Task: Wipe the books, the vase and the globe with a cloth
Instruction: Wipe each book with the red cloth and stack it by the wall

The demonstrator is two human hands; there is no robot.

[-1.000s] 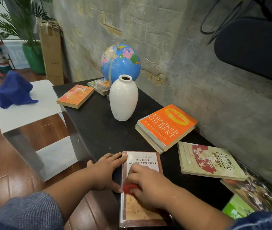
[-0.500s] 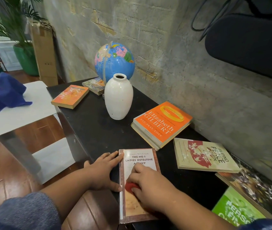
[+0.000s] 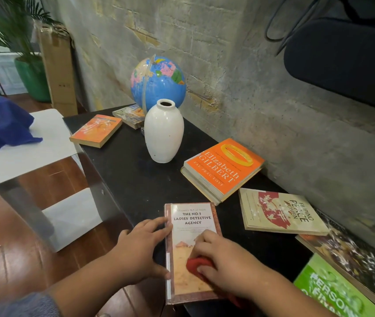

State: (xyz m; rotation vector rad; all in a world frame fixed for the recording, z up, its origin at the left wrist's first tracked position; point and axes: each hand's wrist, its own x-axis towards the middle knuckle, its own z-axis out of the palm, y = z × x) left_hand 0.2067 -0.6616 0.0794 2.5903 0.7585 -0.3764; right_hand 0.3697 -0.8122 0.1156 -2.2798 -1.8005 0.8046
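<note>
At the bottom centre of the frame, a paperback titled "The No.1 Ladies' Detective Agency" (image 3: 191, 225) lies flat on the near edge of a black table (image 3: 124, 170). The right hand (image 3: 225, 264) has its fingers curled over a bunched red cloth (image 3: 195, 266) and presses it onto the lower half of the cover. The left hand (image 3: 140, 250) lies flat with nearly straight fingers against the book's left edge, thumb touching the spine lower down; it grips nothing.

In the middle of the frame a white vase (image 3: 163, 133) stands upright, with a blue globe (image 3: 161, 81) just behind it against the rough grey wall. Right of the vase is an orange book (image 3: 223, 168) (the cover reads "Elizabeth Gilbert"), resting on a second book. Further right lies a cream book (image 3: 280, 213) with a red design, and at the lower right corner a green book (image 3: 332, 291), cut off by the frame. Left of the vase lie a small orange book (image 3: 96, 130) and, beside the globe, another paperback (image 3: 129, 115).

At the left edge, a crumpled blue cloth (image 3: 6, 126) sits on a white stand (image 3: 22, 156). In the upper left are a green plant pot (image 3: 33, 81) and a tall cardboard box (image 3: 58, 72).
</note>
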